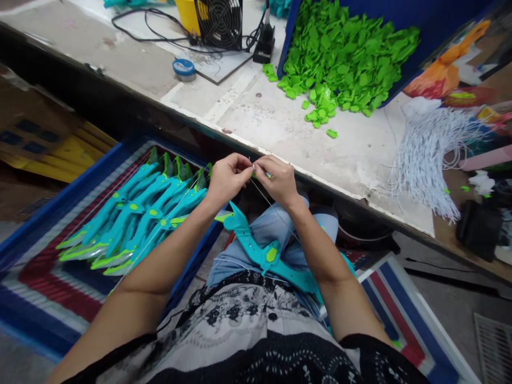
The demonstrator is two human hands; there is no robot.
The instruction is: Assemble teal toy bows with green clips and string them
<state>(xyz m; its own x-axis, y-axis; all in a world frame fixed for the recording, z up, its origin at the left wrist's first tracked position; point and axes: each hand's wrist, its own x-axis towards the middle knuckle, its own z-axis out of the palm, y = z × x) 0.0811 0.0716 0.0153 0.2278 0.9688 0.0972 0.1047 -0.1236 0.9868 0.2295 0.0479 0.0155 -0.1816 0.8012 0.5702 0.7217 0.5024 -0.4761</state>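
My left hand (227, 178) and my right hand (279, 178) meet just in front of the bench edge, thumbs and forefingers pinched together. Between the fingertips is a thin white string (262, 194), which runs down towards my lap. A speck of green shows by the right fingers; I cannot make out what it is. Across my thighs lies a turquoise toy bow (256, 249) with a lime-green plate at its middle. My right forearm hides part of its far end.
Several similar turquoise bows (138, 205) fill a blue-rimmed crate (60, 200) at left. On the bench (256, 114) are green plastic pieces (340, 58) spilling from a blue bin, white strings (424, 154), a fan (220, 24), a soldering-iron stand (264, 42) and a small blue-lidded tin (184, 68).
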